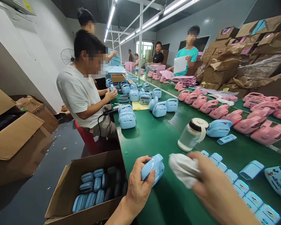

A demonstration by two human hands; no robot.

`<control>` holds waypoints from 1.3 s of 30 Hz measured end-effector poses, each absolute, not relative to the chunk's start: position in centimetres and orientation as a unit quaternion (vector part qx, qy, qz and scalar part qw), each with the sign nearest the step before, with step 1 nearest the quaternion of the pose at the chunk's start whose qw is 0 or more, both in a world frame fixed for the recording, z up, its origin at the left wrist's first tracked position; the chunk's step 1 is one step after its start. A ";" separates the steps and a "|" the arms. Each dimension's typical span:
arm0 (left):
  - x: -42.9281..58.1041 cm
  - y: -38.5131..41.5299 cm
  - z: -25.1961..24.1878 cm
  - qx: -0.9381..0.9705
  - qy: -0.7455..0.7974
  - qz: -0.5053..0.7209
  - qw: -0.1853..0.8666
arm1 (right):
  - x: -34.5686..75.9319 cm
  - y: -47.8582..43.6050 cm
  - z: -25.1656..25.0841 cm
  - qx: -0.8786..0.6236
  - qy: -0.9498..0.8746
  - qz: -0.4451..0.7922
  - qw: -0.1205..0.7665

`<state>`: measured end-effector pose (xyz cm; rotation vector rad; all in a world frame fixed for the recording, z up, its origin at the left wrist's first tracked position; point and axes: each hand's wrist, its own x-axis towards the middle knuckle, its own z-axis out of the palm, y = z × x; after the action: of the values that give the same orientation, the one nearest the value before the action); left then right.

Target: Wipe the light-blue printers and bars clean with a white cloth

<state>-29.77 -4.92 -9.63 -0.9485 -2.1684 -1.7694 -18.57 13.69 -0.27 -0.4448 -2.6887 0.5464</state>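
Observation:
My left hand (pixel 138 184) is closed round a light-blue plastic shell part (pixel 152 168), held just above the near edge of the green table (pixel 154 137). My right hand (pixel 215 187) pinches a crumpled white cloth (pixel 184 170) right beside the blue part, its fingers closed on the cloth. A cardboard box (pixel 67 184) full of several more blue shell parts (pixel 93 190) stands on the floor under my left hand.
A clear jar (pixel 192 134) lies on its side ahead. Small blue lids (pixel 243 187) run in rows at the right. Blue cases (pixel 127 118) and pink cases (pixel 248 123) cover the table. A seated person in white (pixel 81 93) works at left; others stand behind. Cardboard boxes (pixel 236 59) pile far right.

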 end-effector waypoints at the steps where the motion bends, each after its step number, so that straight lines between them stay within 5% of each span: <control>1: -29.6 -5.0 -9.7 -0.319 -0.731 -0.595 0.096 | -19.9 12.5 -0.3 -0.122 -0.963 0.194 0.144; 5: -29.5 -4.9 -10.4 -0.327 -0.732 -0.587 0.112 | -23.1 8.0 -0.1 0.045 -0.975 0.215 0.022; 9: -29.5 -4.6 -10.7 -0.352 -0.718 -0.586 0.130 | -23.4 8.5 -0.4 0.122 -0.960 0.246 0.062; 14: -29.4 -4.6 -10.3 -0.317 -0.737 -0.582 0.133 | -23.7 11.2 -0.8 -0.036 -0.911 0.396 0.109; 18: -29.3 -4.5 -10.5 -0.328 -0.723 -0.595 0.129 | -23.2 10.0 -1.3 0.057 -0.896 0.419 0.140; 29: -30.7 -5.0 -8.7 -0.211 -0.682 -0.700 -0.006 | -20.8 16.4 4.6 -0.236 -0.915 0.326 0.028; 39: -28.9 -2.6 -0.8 -0.215 -0.555 -0.786 -0.171 | -18.0 11.8 10.8 -0.142 -0.871 0.469 0.036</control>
<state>-28.92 -2.64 -0.85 -0.7599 -1.9612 -2.7779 -18.01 11.77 10.77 -0.4371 -2.6751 1.4405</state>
